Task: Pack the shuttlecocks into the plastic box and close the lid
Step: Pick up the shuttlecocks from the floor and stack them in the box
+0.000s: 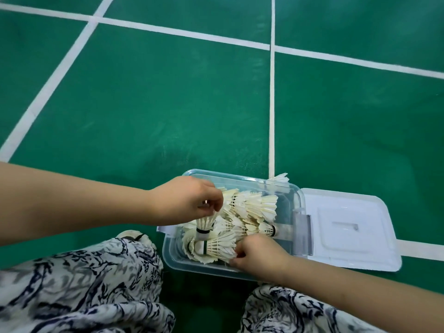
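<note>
Where white lines are painted on the green floor (168, 104), a clear plastic box (175, 259) is set down, filled with white shuttlecocks (254, 205). Its lid (355, 248) is laid flat just beside it. An upright shuttlecock (204, 225) is pinched by the left hand (189, 200), and a sideways shuttlecock (216, 247) is gripped by the right hand (260, 255), both inside the box.

Bright, even, diffuse light; shadows are soft-edged only. Dim patch on the green court floor (168, 104) just beyond the clear plastic box (240, 178). Flat white plastic lid (360, 212) right of the box is near clipping, low contrast. White feather shuttlecocks (252, 205) inside the box are soft. Left hand (189, 200) over it is slightly motion-blurred. White court lines (168, 30) far beyond the box bow slightly: wide-angle distortion. Patterned fabric (84, 284) nearside of the box is out of focus.
</note>
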`<move>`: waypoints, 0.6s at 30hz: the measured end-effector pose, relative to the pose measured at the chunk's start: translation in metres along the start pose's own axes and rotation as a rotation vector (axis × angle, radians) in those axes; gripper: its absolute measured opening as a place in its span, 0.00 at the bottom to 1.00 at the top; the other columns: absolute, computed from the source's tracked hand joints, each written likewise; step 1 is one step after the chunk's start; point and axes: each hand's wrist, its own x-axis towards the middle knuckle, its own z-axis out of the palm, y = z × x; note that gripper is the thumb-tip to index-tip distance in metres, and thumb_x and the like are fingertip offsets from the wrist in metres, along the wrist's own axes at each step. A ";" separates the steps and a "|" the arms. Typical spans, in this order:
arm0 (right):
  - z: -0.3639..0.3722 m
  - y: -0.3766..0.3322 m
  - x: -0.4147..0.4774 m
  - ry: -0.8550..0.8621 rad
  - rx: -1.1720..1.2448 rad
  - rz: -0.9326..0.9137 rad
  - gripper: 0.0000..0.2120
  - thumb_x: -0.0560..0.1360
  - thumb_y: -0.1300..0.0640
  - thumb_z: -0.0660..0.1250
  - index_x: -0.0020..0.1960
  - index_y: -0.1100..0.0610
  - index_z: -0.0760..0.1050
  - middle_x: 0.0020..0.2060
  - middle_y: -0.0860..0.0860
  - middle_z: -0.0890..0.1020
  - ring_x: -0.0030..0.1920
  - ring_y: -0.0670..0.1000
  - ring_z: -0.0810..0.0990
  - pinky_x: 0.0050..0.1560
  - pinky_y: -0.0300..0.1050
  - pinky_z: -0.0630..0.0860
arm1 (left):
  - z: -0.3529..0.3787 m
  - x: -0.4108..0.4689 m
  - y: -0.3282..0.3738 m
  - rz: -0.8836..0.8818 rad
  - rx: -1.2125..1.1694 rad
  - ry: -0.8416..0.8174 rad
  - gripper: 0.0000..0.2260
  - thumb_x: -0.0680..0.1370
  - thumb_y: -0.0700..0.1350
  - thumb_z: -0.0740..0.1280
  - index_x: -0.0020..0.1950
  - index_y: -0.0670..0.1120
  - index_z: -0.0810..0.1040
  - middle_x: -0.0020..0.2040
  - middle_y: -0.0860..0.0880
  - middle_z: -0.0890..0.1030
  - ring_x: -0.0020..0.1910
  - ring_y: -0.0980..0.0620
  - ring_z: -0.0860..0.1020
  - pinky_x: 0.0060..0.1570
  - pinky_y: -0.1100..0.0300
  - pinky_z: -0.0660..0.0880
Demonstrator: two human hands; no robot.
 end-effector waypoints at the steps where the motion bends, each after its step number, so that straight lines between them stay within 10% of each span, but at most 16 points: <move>1: 0.000 -0.001 0.001 -0.028 -0.001 -0.027 0.13 0.75 0.50 0.64 0.37 0.57 0.76 0.34 0.53 0.77 0.41 0.55 0.75 0.38 0.44 0.70 | 0.001 0.000 0.001 0.001 0.006 -0.014 0.06 0.75 0.44 0.64 0.51 0.49 0.77 0.49 0.52 0.80 0.45 0.55 0.76 0.46 0.60 0.72; 4: 0.002 -0.003 0.003 -0.106 -0.006 -0.090 0.12 0.77 0.53 0.61 0.51 0.60 0.77 0.50 0.59 0.79 0.51 0.58 0.77 0.50 0.48 0.72 | 0.005 0.002 0.004 0.008 0.011 -0.060 0.07 0.76 0.44 0.63 0.53 0.49 0.76 0.50 0.52 0.79 0.44 0.57 0.74 0.46 0.63 0.69; 10: -0.016 0.004 -0.002 -0.087 0.000 -0.077 0.06 0.74 0.57 0.62 0.48 0.54 0.76 0.44 0.53 0.79 0.46 0.53 0.76 0.46 0.44 0.73 | 0.002 0.009 0.011 0.040 0.001 -0.086 0.07 0.76 0.44 0.62 0.53 0.49 0.76 0.50 0.52 0.78 0.45 0.55 0.74 0.48 0.58 0.72; 18: -0.046 0.010 -0.009 0.322 0.381 -0.035 0.15 0.70 0.54 0.65 0.55 0.46 0.68 0.46 0.44 0.75 0.44 0.49 0.77 0.49 0.48 0.77 | -0.006 0.018 0.023 0.094 0.025 -0.054 0.07 0.76 0.45 0.63 0.54 0.50 0.75 0.49 0.53 0.78 0.43 0.57 0.73 0.47 0.58 0.72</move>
